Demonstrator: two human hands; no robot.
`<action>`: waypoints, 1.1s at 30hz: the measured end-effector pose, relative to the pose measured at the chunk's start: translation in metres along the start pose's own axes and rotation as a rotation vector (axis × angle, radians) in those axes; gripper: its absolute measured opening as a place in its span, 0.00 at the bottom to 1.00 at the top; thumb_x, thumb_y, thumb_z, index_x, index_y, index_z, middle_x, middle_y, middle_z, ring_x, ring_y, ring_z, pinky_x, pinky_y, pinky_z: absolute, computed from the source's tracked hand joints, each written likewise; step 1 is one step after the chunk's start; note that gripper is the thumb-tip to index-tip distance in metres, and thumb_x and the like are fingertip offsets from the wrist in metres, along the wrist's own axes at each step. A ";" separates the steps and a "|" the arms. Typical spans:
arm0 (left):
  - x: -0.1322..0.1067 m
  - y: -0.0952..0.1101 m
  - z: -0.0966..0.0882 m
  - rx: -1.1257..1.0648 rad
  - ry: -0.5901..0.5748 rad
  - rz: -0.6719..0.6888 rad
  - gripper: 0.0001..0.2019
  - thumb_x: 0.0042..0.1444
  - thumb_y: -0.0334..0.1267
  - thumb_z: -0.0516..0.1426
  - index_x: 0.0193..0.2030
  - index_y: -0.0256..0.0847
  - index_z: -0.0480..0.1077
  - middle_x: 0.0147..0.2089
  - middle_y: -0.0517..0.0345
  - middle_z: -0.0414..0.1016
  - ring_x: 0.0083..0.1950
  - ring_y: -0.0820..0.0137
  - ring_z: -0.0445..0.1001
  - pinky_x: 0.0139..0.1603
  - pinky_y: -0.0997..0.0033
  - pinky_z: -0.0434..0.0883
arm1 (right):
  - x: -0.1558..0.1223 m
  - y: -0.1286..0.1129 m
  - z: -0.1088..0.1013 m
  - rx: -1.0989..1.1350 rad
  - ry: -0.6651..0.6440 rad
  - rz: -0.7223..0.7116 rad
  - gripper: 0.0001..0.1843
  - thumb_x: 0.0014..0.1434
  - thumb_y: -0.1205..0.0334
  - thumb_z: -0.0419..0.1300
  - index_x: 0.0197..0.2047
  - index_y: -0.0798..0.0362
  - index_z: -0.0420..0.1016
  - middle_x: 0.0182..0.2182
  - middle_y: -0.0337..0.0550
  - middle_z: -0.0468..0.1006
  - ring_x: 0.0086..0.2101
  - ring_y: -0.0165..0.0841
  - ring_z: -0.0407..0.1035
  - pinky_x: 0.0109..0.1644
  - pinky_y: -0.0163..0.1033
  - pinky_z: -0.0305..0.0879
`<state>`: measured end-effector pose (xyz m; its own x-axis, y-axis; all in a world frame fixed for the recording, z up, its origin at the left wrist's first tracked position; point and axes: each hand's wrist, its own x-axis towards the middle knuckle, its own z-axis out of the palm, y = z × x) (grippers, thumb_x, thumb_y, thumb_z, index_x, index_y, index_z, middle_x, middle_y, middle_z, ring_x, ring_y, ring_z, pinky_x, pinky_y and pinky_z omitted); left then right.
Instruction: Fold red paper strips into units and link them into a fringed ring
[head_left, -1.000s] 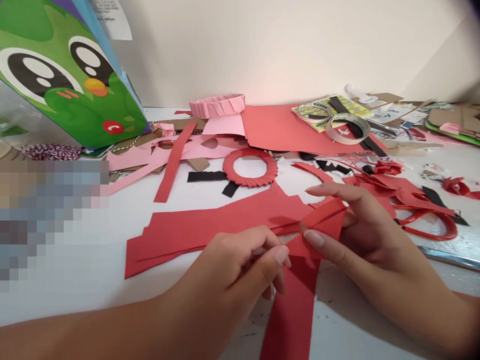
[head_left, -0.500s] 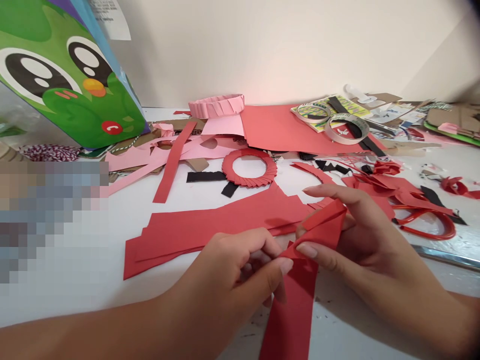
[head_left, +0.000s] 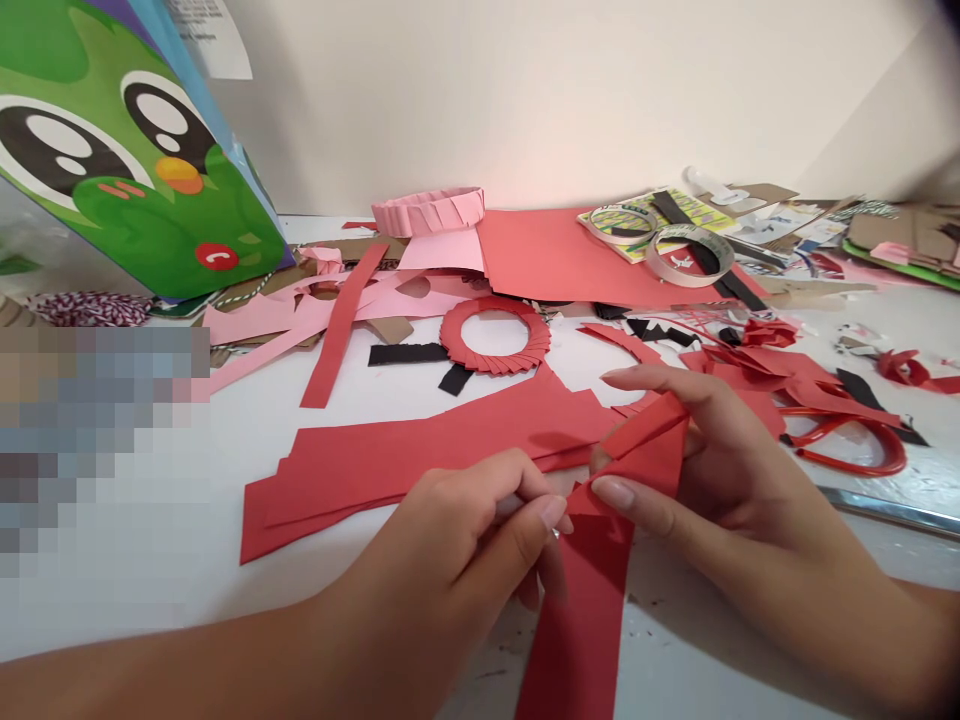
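A red paper strip (head_left: 577, 620) hangs down between my hands, its upper end folded over at a slant. My right hand (head_left: 720, 500) is closed on that folded end, thumb in front and fingers behind, with the index finger raised at the top. At the strip's left edge, my left hand (head_left: 495, 530) has thumb and index finger pressed together; whether paper is between them is hidden. Behind my hands lies a stack of red paper strips (head_left: 420, 455). A ring of pleated red paper (head_left: 454, 335) rests beyond the stack, beside black paper pieces (head_left: 405, 354).
A pink pleated ring (head_left: 427, 212) and red sheets (head_left: 540, 255) lie at the back, with tape rolls (head_left: 690, 255) on the right. A green cartoon box (head_left: 180, 220) stands at left. Red scraps (head_left: 795, 370) and a red headband (head_left: 885, 445) lie at right.
My left hand's fingertips have slid slightly left and down along the fold, off its front. My right hand keeps its hold on the folded end. The view has shifted slightly.
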<state>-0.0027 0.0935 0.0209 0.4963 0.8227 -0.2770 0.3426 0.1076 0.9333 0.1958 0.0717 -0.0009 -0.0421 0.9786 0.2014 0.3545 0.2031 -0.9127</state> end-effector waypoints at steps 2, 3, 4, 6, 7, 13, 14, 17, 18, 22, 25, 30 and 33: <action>0.001 0.002 0.000 0.009 -0.004 0.006 0.15 0.64 0.52 0.57 0.37 0.43 0.74 0.24 0.63 0.72 0.28 0.69 0.70 0.29 0.72 0.69 | 0.002 -0.002 0.002 0.075 -0.006 0.043 0.23 0.59 0.61 0.69 0.54 0.33 0.69 0.17 0.25 0.56 0.15 0.29 0.57 0.14 0.30 0.64; 0.001 0.002 0.000 0.012 -0.006 0.008 0.15 0.64 0.52 0.57 0.36 0.43 0.74 0.24 0.63 0.72 0.28 0.69 0.70 0.29 0.72 0.69 | 0.003 -0.003 0.003 0.147 -0.025 0.077 0.23 0.59 0.62 0.68 0.53 0.33 0.68 0.19 0.25 0.60 0.17 0.29 0.63 0.19 0.30 0.70; 0.001 0.002 0.001 0.015 -0.007 0.010 0.14 0.64 0.51 0.57 0.36 0.43 0.74 0.24 0.64 0.71 0.27 0.70 0.70 0.28 0.72 0.68 | 0.003 -0.003 0.004 0.235 -0.056 0.114 0.23 0.59 0.62 0.68 0.53 0.33 0.66 0.21 0.26 0.66 0.21 0.30 0.70 0.24 0.31 0.75; 0.000 0.001 0.001 0.018 -0.014 0.011 0.13 0.63 0.50 0.58 0.35 0.43 0.74 0.23 0.64 0.70 0.27 0.71 0.68 0.27 0.73 0.67 | 0.004 -0.004 0.005 0.400 -0.123 0.168 0.24 0.61 0.63 0.67 0.55 0.32 0.65 0.27 0.27 0.74 0.27 0.30 0.77 0.31 0.33 0.80; 0.000 0.000 0.002 0.021 -0.023 0.010 0.12 0.63 0.48 0.58 0.34 0.43 0.73 0.23 0.65 0.69 0.26 0.71 0.67 0.26 0.73 0.66 | 0.004 -0.003 0.005 0.453 -0.149 0.178 0.24 0.62 0.63 0.66 0.55 0.32 0.65 0.29 0.28 0.77 0.28 0.30 0.79 0.33 0.33 0.81; -0.003 -0.007 0.004 0.003 -0.152 -0.019 0.12 0.65 0.35 0.53 0.28 0.42 0.65 0.24 0.69 0.61 0.24 0.77 0.56 0.24 0.76 0.57 | -0.001 -0.001 0.003 0.459 -0.202 0.126 0.23 0.66 0.66 0.64 0.57 0.30 0.66 0.35 0.28 0.81 0.32 0.26 0.80 0.39 0.28 0.79; -0.003 -0.007 0.004 -0.002 -0.158 -0.018 0.12 0.65 0.35 0.53 0.29 0.42 0.65 0.24 0.69 0.60 0.24 0.77 0.56 0.24 0.77 0.56 | -0.002 0.000 0.003 0.449 -0.204 0.120 0.22 0.67 0.66 0.63 0.56 0.29 0.66 0.36 0.29 0.81 0.32 0.26 0.80 0.39 0.28 0.79; -0.002 -0.008 0.005 0.010 -0.163 -0.012 0.10 0.66 0.36 0.52 0.31 0.42 0.66 0.26 0.69 0.62 0.26 0.77 0.57 0.25 0.77 0.57 | -0.005 0.001 0.003 0.404 -0.204 0.117 0.23 0.68 0.65 0.62 0.58 0.26 0.65 0.34 0.30 0.77 0.31 0.29 0.79 0.36 0.32 0.79; -0.002 -0.007 0.005 0.016 -0.162 -0.011 0.10 0.66 0.36 0.53 0.32 0.42 0.66 0.26 0.69 0.63 0.26 0.77 0.58 0.25 0.77 0.56 | -0.006 0.002 0.003 0.388 -0.201 0.118 0.23 0.68 0.64 0.62 0.58 0.26 0.65 0.32 0.30 0.76 0.30 0.30 0.78 0.35 0.33 0.80; -0.003 -0.007 0.007 0.029 -0.141 -0.001 0.11 0.65 0.36 0.54 0.30 0.42 0.64 0.24 0.71 0.61 0.23 0.78 0.54 0.22 0.77 0.53 | -0.008 0.006 0.004 0.313 -0.158 0.094 0.23 0.65 0.62 0.64 0.59 0.30 0.66 0.29 0.33 0.74 0.26 0.32 0.74 0.28 0.35 0.76; -0.003 -0.008 0.007 0.037 -0.144 0.017 0.12 0.66 0.37 0.53 0.29 0.43 0.63 0.23 0.71 0.60 0.22 0.78 0.53 0.21 0.78 0.53 | -0.008 0.006 0.006 0.294 -0.139 0.072 0.23 0.65 0.63 0.65 0.58 0.32 0.66 0.29 0.34 0.76 0.25 0.33 0.74 0.26 0.35 0.75; -0.003 -0.008 0.007 -0.014 -0.182 -0.011 0.11 0.66 0.37 0.53 0.30 0.43 0.64 0.21 0.73 0.57 0.20 0.79 0.51 0.20 0.78 0.53 | -0.007 0.003 0.005 0.294 -0.170 0.026 0.24 0.66 0.67 0.62 0.58 0.29 0.66 0.30 0.31 0.79 0.29 0.30 0.78 0.31 0.31 0.77; -0.005 -0.008 0.007 -0.006 -0.164 0.018 0.11 0.65 0.35 0.54 0.29 0.43 0.62 0.21 0.74 0.56 0.20 0.79 0.50 0.20 0.78 0.53 | -0.007 0.001 0.003 0.322 -0.198 0.019 0.24 0.68 0.68 0.61 0.58 0.27 0.67 0.33 0.30 0.80 0.33 0.28 0.80 0.34 0.28 0.78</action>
<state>-0.0021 0.0849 0.0127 0.6266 0.7222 -0.2930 0.3274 0.0973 0.9399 0.1937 0.0649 -0.0044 -0.2296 0.9632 0.1397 0.0460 0.1541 -0.9870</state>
